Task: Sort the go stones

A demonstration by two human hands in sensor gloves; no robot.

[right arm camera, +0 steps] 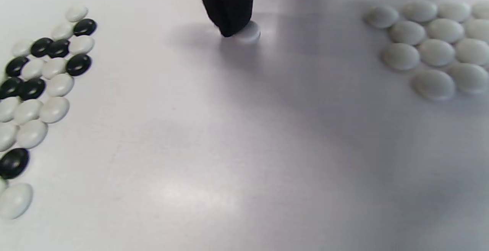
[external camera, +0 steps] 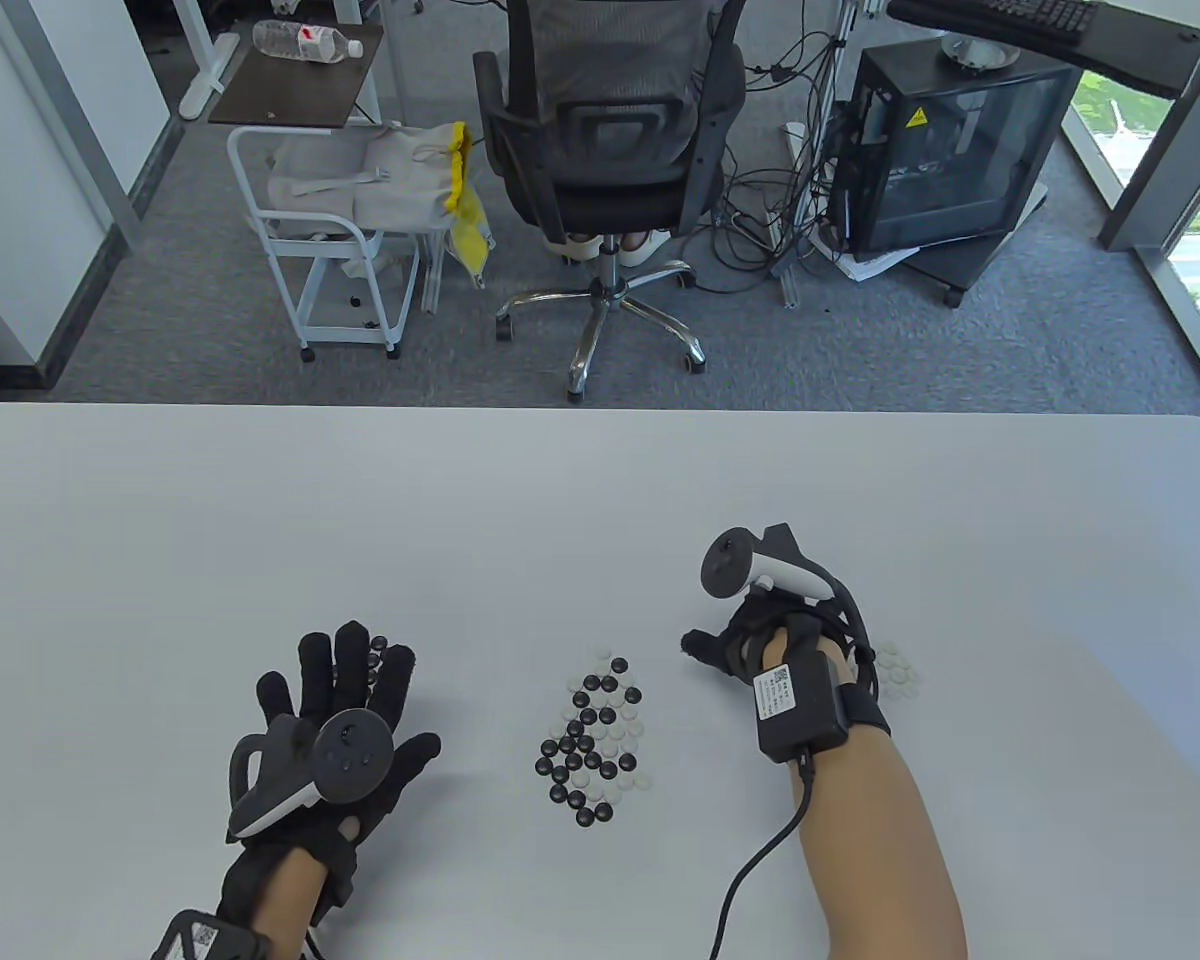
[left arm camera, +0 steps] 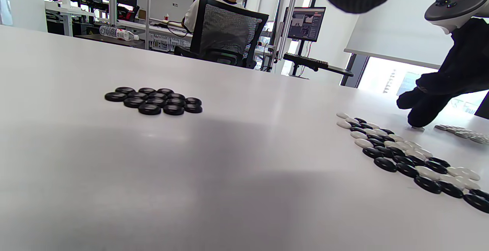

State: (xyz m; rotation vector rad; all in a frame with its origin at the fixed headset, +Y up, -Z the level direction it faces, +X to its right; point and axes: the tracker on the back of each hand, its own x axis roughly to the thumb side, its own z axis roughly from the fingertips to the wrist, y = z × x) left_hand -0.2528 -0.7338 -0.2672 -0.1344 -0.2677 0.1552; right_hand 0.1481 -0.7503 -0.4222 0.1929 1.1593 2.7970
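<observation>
Mixed stones (external camera: 595, 738) btwn hands, office chair (external camera: 600, 150) behind

We wear black knit sensor gloves on both hands. On the back of our left hand (external camera: 335, 715) sits a tracker (external camera: 305, 765) with a dark round head, small buttons and a pale grey-white handle. Our right hand (external camera: 760, 640) carries the same kind of tracker (external camera: 750, 572), white and dark. A black box (external camera: 798, 705) with a white printed label is strapped at our right wrist, and a black cable (external camera: 760, 865) runs from it along the bare forearm.
</observation>
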